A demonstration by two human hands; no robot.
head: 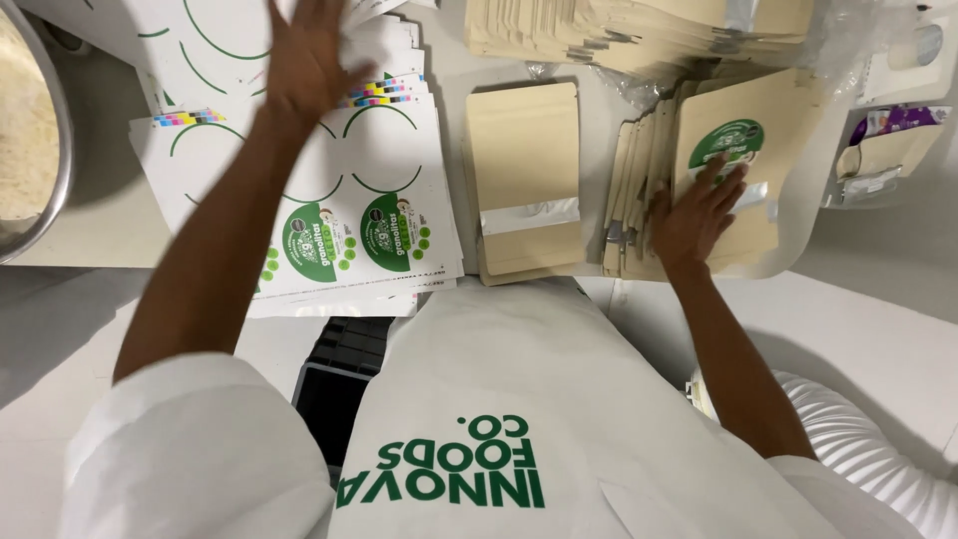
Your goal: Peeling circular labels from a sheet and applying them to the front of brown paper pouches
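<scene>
White workroom seen from above, evenly lit.

A pale counter [90,225] runs across the upper part of the view, its front edge meeting a light floor [878,339] below. At far left curves the rim of a large metal bowl [62,150]. A black crate [339,384] sits low under the counter edge, and a white ribbed hose [868,449] lies at lower right.
</scene>
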